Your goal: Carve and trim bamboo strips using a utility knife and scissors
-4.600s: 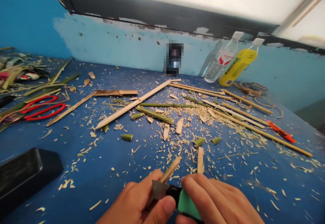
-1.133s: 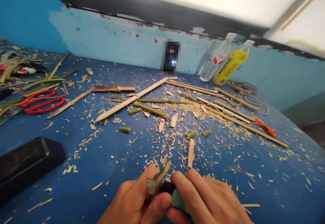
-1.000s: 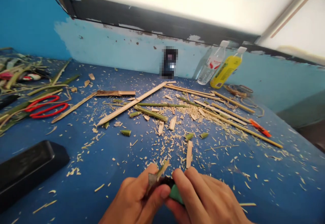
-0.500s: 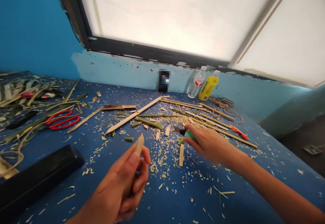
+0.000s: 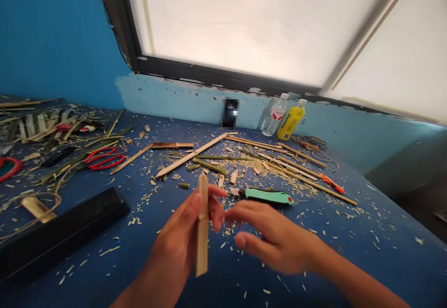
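My left hand (image 5: 181, 245) pinches bamboo strip (image 5: 202, 224) upright, long axis near-far; right hand (image 5: 268, 236) empty, fingers loosely spread, just right of it.

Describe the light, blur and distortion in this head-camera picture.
Head view: the window is blown out white; the right hand is motion-blurred, the bamboo strip in the left hand sharper; wide-angle bending curves the window frame.

— Where's the camera?
— On the person's head, looking forward and down, close over the hands, across the blue surface (image 5: 349, 261) to the window (image 5: 244, 23).
— Another view?
— No, just that.
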`<state>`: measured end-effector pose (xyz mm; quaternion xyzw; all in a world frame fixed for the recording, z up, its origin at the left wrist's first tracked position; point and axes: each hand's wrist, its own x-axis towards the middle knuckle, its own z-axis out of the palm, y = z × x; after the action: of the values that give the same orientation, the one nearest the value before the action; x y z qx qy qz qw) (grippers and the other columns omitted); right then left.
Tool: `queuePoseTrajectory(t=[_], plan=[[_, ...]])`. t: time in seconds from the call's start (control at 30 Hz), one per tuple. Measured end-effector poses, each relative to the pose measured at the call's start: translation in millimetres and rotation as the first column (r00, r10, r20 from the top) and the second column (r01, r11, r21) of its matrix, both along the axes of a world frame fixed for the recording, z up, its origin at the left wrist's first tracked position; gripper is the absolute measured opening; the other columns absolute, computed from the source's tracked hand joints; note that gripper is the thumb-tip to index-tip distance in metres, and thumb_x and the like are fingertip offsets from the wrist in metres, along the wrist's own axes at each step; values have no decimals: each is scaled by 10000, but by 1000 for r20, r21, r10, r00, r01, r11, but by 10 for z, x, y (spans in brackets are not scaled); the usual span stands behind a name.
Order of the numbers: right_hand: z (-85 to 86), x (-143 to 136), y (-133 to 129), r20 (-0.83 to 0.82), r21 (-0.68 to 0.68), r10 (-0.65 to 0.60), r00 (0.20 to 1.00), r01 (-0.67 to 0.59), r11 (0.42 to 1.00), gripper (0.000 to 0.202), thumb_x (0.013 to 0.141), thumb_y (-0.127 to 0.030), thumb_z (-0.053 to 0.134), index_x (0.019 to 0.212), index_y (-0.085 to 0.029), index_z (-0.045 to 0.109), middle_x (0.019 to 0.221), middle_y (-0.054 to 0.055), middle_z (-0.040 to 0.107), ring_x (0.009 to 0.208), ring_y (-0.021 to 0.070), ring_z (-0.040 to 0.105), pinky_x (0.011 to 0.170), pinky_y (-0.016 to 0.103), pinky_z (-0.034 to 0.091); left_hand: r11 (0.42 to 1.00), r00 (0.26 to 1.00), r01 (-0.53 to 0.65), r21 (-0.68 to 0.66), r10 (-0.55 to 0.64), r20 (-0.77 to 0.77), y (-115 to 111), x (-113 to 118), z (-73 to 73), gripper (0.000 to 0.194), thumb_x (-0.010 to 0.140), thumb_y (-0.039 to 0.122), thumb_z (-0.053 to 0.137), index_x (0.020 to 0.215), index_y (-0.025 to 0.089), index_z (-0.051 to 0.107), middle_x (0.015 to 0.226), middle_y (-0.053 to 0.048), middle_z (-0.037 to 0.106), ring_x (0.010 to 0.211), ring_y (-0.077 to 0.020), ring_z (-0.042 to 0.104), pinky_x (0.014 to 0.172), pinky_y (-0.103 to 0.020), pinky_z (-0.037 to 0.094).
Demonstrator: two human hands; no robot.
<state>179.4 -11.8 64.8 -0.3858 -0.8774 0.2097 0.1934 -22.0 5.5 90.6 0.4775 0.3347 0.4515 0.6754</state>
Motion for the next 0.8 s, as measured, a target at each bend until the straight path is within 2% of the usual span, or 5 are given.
queuePoseTrajectory(t=[0.13, 0.23, 0.43, 0.6, 0.8], plan=[[21, -253, -129, -260, -240, -7, 966, -57, 969, 233, 1053, -414, 480, 1110, -208, 573, 980, -10, 693, 835, 100, 656, 726, 215, 548, 990, 995, -55, 131, 66, -76, -59, 39, -58, 302, 1057, 494, 444, 1239, 296, 582, 977, -15, 709, 926, -199, 667, 740, -267, 539], [7, -254, -87, -320, -306, -57, 946, -46, 951, 228, 1064, -358, 445, 959, -200, 571, 814, -34, 617, 709, 98, 599, 628, 209, 512, 979, 990, -32, 203, 58, -125, -28, -45, -9, 208, 1072, 391, 463, 1166, 295, 621, 1078, 7, 697, 1091, -181, 606, 870, -239, 492], [13, -79, 58, -368, -267, -187, 911, 89, 960, 272, 1045, -368, 469, 833, -206, 522, 678, -67, 425, 595, 99, 377, 518, 244, 305, 930, 956, 78, 360, 33, -292, 462, -227, 183, 223, 1016, 337, 619, 910, 184, 742, 777, 12, 661, 751, -146, 592, 750, -262, 481], [-41, -1, 247, -346, -284, -208, 915, 109, 952, 279, 1043, -404, 499, 867, -197, 563, 701, -57, 447, 602, 103, 369, 521, 255, 288, 936, 955, 104, 335, 1, -298, 868, -115, -36, 233, 1028, 385, 608, 1026, 162, 674, 933, -25, 698, 733, -161, 670, 694, -335, 581], [-189, 64, 258, -353, -305, -207, 912, 97, 947, 306, 1048, -419, 466, 878, -198, 593, 710, -32, 532, 613, 109, 469, 551, 257, 362, 934, 957, 118, 336, -17, -289, 761, -185, -210, 193, 1023, 347, 613, 968, 167, 654, 752, 33, 628, 612, -129, 602, 620, -285, 530]])
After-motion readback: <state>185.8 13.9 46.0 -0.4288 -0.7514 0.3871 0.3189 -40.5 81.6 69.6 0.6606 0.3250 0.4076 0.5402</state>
